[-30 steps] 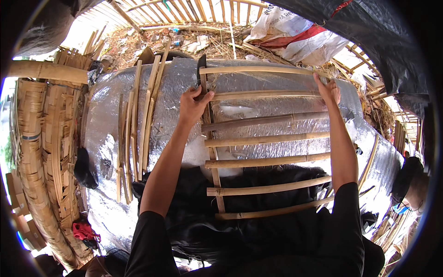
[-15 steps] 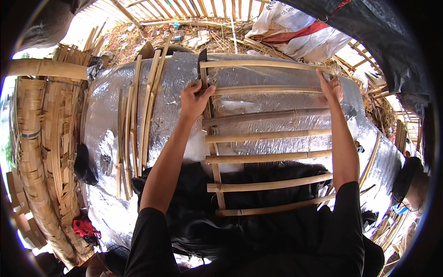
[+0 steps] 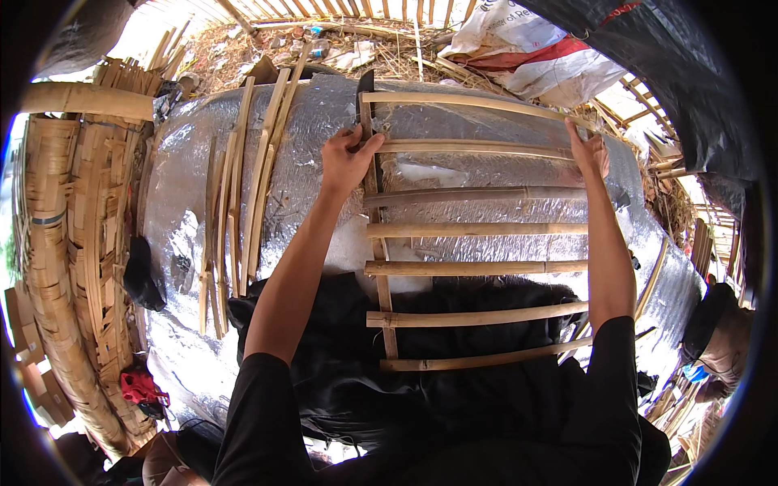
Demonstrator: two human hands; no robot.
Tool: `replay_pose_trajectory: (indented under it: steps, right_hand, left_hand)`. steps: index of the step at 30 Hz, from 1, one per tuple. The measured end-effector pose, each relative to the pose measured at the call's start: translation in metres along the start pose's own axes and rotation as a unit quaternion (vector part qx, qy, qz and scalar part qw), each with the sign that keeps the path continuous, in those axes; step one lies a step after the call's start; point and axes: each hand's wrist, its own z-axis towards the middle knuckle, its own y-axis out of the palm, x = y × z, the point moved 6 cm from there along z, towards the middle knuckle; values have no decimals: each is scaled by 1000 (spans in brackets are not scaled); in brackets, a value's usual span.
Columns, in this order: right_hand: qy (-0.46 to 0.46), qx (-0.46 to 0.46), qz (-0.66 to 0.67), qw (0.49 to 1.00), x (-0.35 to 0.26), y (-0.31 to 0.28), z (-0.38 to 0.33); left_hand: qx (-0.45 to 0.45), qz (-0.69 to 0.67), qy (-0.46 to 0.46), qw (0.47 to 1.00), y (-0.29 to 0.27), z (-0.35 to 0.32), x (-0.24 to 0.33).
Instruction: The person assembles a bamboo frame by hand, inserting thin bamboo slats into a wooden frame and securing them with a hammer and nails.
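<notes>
Bamboo frame [image 3: 478, 267] is lying on the shiny silver sheet [image 3: 186, 186], stretching from our hands back to our lap. We are gripping its upright stick near the top with our left hand [image 3: 347, 158], fingers curled around it. Our right hand [image 3: 590, 150] is pinching the far end of a top slat. Seven slats are crossing the frame already. Loose bamboo strips [image 3: 235, 202] are waiting beside our left hand, not yet added.
</notes>
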Motion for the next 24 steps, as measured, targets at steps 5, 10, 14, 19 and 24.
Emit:
replay_pose_trajectory:
  steps: [5, 10, 14, 19, 24]
  right_hand:
    - [-6, 11, 2, 1000, 5, 6, 8]
    - [-12, 11, 7, 1000, 4, 17, 13]
    - [-9, 25, 13, 1000, 23, 32, 34]
    - [-13, 67, 27, 997, 40, 33, 43]
    - [-20, 30, 12, 999, 1, 1, 1]
  left_hand:
    - [17, -26, 5, 999, 1, -2, -1]
    - [30, -36, -2, 999, -2, -3, -10]
    - [2, -41, -10, 999, 4, 1, -12]
    - [2, -71, 6, 997, 16, 5, -10]
    - [11, -42, -1, 999, 2, -1, -8]
